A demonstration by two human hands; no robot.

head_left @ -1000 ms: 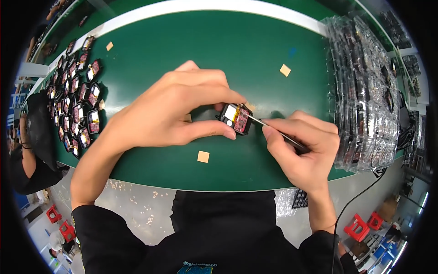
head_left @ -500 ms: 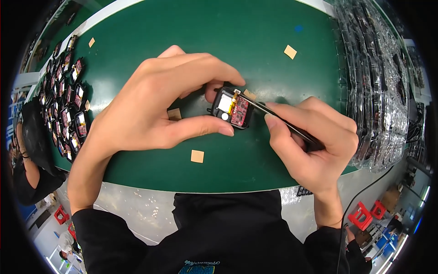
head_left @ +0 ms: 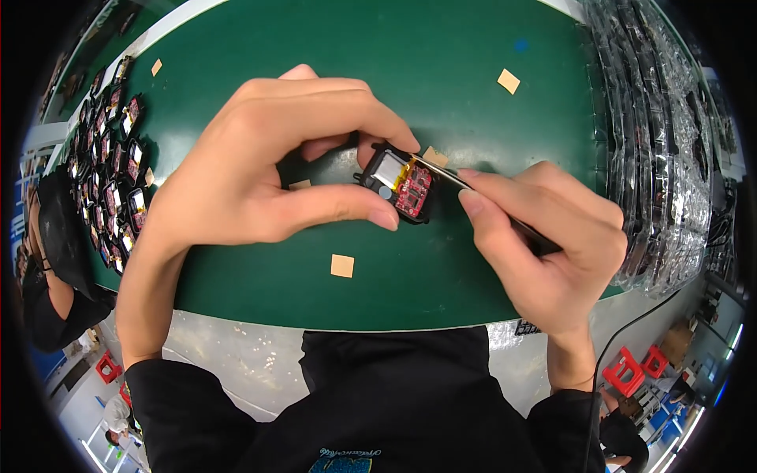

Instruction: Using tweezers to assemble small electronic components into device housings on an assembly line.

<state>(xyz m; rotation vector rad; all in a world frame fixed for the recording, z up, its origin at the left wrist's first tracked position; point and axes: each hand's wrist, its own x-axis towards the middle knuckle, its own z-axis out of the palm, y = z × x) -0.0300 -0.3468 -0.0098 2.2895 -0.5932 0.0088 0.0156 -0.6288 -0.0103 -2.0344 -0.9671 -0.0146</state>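
1. Table (head_left: 434,292), green, stretches under everything, its near edge curving.
2. Over on the right, a tall bank of clear plastic trays (head_left: 654,158).
3. Here's the left hand (head_left: 236,173), knuckles up, wrist bent inward, index finger and thumb arched into a pinch, gripping a small case by its far and near-left edges.
4. Across comes the right hand (head_left: 544,229), in a pen-like hold, thumb and index finger closed on a slim tool.
5. Far left, a crowd of open units (head_left: 139,206).
6. Centre stage, the black case (head_left: 412,193), open and tilted, showing its red board.
7. And the dark slim tool (head_left: 451,176), slanting far-left, tip at the case's far corner; contact, I can't tell.
8. Nearer, one tan square (head_left: 342,266) lies flat.
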